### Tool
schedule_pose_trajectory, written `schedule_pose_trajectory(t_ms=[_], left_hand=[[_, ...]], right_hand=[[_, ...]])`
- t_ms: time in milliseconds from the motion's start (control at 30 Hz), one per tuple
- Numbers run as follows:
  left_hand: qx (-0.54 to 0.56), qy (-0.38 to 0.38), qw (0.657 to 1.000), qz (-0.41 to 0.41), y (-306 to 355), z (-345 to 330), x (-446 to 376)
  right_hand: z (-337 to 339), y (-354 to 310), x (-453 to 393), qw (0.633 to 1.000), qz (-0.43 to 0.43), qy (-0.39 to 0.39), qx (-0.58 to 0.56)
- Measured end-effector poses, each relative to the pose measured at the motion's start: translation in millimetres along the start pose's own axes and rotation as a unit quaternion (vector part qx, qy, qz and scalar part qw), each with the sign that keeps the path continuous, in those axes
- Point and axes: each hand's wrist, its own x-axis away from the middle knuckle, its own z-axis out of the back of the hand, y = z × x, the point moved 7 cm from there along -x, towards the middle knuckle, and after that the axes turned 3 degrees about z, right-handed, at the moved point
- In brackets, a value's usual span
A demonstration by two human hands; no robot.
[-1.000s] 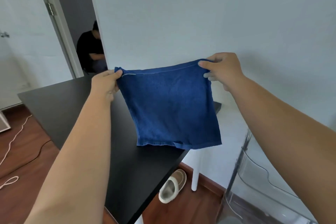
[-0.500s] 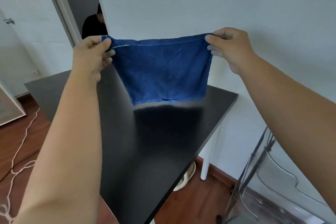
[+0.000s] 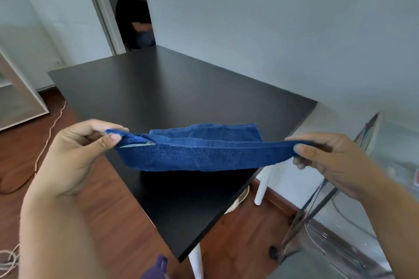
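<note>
Hands [image 3: 74,152] [image 3: 326,158] pinch blue towel [image 3: 199,154] corners above black table [image 3: 158,97].

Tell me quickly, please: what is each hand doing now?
Left hand: closed, pinches the left end of the blue towel.
Right hand: closed, pinches the right end of the same towel.

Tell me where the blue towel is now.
Head view, centre: the blue towel stretches between the left hand and the right hand, over the black table.
</note>
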Motion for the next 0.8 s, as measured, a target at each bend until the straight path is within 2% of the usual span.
schedule_pose_trajectory(t_ms=[67, 167, 300, 500, 800], left_hand=[[0.012, 0.002, 1.0, 0.02, -6, -2, 10], [0.026, 0.022, 0.997, 0.07, -10, -9, 7], [-0.06, 0.105, 0.989, 0.084, -31, -10, -14], [-0.176, 0.161, 0.962, 0.134, -77, -13, -38], [-0.33, 0.161, 0.919, 0.145, -87, -27, -75]], right_hand=[[0, 1, 7, 1.0, 0.004, 0.012, 0.015], [2, 1, -1, 0.997, 0.009, 0.069, 0.042], [-2, 9, -36, 0.987, 0.008, 0.144, 0.071], [-4, 49, -81, 0.97, -0.071, 0.212, 0.093], [-2, 69, -120, 0.939, -0.103, 0.241, 0.224]])
